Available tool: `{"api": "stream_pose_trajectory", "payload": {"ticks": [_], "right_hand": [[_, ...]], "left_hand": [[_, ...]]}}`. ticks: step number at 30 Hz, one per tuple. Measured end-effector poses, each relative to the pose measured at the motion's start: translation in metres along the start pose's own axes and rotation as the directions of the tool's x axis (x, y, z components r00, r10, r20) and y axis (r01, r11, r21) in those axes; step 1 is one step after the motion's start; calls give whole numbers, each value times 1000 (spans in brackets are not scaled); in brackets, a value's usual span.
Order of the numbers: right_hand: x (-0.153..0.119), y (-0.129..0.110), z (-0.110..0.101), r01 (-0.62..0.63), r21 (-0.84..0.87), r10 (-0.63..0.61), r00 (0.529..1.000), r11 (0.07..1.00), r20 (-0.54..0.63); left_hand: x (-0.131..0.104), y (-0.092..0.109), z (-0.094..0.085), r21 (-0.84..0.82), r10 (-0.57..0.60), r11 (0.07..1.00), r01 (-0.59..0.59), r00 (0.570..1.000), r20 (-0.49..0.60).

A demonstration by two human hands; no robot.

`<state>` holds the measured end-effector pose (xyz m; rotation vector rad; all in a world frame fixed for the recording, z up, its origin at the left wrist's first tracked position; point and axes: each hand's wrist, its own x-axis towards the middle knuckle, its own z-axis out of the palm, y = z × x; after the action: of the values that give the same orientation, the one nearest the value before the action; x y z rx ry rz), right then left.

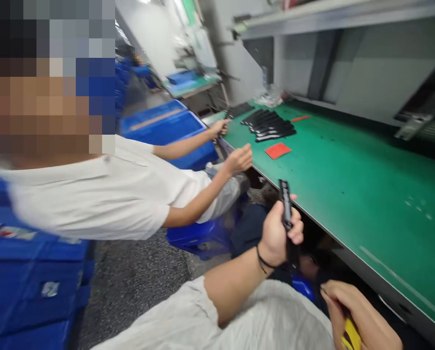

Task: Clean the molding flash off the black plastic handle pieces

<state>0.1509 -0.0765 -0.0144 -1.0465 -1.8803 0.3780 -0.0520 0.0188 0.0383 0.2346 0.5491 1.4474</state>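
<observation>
My left hand (275, 236), with a dark cord around its wrist, is closed around a long, narrow black part (286, 201) with pale marks along its face. The part points up and away, just off the table's near edge. At the lower right, my right hand (365, 313) is closed on a yellow and black tool (350, 336). Most of that tool is hidden by the fingers and the frame's edge, so its kind cannot be made out. A pile of similar-looking black parts (268, 125) lies on the green tabletop (377, 194), beside a red rectangular piece (278, 150).
A co-worker in a white shirt (104, 194) sits to the left, both hands near the table's edge. Blue bins (199, 129) stand beyond, and blue crates (31, 287) at lower left. Clear plastic (270, 97) lies at the back; a shelf (341, 22) overhangs the table.
</observation>
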Motion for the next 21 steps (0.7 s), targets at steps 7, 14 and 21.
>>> {"api": "stream_pose_trajectory", "payload": {"ticks": [7,14,21], "right_hand": [[41,24,17,46,-248,-58,997,968,-42],[48,30,25,-66,-247,29,989,967,-148],[45,23,3,-395,7,395,918,918,-33]], "left_hand": [[3,16,-25,123,60,991,-53,997,-47],[0,13,-16,267,125,957,-111,992,-36],[-4,3,-26,516,43,854,-68,997,59]]}}
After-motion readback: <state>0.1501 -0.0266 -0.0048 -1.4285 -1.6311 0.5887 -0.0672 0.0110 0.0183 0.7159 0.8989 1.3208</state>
